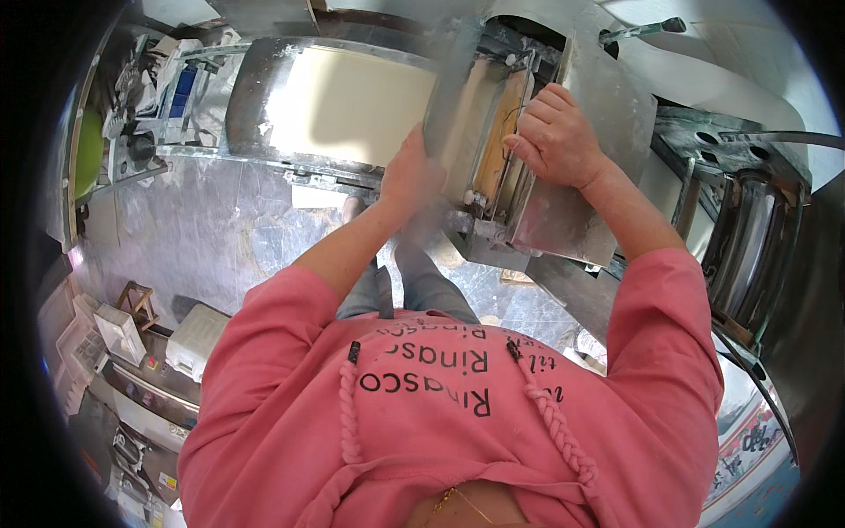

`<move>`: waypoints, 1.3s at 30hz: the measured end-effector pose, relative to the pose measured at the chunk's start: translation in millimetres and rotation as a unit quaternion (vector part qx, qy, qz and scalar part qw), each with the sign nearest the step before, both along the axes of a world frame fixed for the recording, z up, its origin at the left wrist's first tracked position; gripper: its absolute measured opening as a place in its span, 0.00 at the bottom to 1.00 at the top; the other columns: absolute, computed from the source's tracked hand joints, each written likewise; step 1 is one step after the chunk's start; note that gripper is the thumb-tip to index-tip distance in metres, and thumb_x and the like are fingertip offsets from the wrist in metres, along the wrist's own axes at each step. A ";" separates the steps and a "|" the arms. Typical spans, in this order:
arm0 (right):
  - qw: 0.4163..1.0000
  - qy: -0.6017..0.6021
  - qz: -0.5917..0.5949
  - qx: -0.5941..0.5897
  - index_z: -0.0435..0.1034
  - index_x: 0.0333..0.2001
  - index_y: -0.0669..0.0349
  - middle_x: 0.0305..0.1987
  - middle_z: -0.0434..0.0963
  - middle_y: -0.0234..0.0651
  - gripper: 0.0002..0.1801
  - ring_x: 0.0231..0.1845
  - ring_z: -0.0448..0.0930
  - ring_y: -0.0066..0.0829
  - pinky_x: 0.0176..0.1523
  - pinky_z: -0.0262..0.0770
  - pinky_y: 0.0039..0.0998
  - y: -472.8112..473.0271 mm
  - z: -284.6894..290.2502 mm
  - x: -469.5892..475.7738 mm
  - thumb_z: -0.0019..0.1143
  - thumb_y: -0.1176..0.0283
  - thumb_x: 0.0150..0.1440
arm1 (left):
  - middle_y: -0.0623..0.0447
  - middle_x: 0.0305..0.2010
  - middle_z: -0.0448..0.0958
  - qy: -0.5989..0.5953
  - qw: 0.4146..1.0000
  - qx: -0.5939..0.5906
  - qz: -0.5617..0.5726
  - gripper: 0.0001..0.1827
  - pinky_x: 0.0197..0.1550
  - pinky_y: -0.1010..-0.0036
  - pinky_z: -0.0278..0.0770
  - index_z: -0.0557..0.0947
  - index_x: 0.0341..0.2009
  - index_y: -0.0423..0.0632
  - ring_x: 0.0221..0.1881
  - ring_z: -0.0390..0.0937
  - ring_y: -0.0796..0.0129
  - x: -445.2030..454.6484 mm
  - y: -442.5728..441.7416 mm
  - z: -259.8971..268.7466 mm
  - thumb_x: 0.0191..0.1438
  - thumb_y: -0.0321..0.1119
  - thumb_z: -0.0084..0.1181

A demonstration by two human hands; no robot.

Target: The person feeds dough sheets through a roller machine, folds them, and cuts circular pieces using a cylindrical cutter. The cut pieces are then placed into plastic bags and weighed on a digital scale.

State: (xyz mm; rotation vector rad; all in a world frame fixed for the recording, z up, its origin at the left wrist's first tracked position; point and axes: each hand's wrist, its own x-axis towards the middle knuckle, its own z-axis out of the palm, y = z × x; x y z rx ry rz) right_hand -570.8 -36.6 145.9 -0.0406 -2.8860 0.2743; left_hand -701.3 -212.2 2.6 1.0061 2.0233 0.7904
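Note:
My left hand [412, 175] is at the near end of a long grey metal panel [455, 79], gripping its edge; hand and panel are both blurred. My right hand [558, 135] is curled at the edge of a broad sheet-metal cover [594, 198], and its fingertips are hidden from me. Between the two hands lies a wooden board [505, 125] in the open frame of a machine. A wide pale sheet [370, 105], which looks like dough, rests on the machine's bed to the left, partly in shadow.
At right is a shiny metal roller [746, 237] in its frame. A lever handle [643, 30] sticks out at the upper right. Cluttered shelving with a blue box [183, 92] stands at the far left. Behind me on the left is a white container [198, 340]. The floor [218, 211] is dusty.

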 end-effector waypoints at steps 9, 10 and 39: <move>0.998 -0.005 -0.051 0.025 0.65 0.17 0.56 0.22 0.68 0.32 0.12 0.29 0.70 0.34 0.41 0.65 0.33 -3.8 -3.1 1.1 0.60 0.66 0.46 | 0.31 0.51 0.70 0.005 0.999 -0.018 0.027 0.40 0.52 0.54 0.68 0.56 0.61 0.43 0.50 0.70 0.36 -2.3 -1.1 4.6 0.42 0.34 0.52; 0.998 0.035 -0.038 0.025 0.65 0.17 0.56 0.22 0.68 0.32 0.12 0.29 0.70 0.34 0.41 0.65 0.33 -3.2 -4.4 3.6 0.60 0.66 0.46 | 0.31 0.51 0.69 -0.011 1.000 -0.017 0.012 0.40 0.52 0.54 0.68 0.56 0.61 0.43 0.50 0.70 0.36 -0.4 -0.8 5.2 0.42 0.34 0.52; 0.996 0.053 -0.066 0.026 0.67 0.18 0.58 0.21 0.66 0.33 0.12 0.27 0.68 0.35 0.41 0.66 0.34 -4.1 1.0 -4.7 0.60 0.67 0.46 | 0.31 0.53 0.68 -0.021 1.000 -0.018 0.005 0.40 0.54 0.55 0.67 0.55 0.61 0.42 0.51 0.69 0.38 -5.9 -0.7 11.0 0.42 0.33 0.54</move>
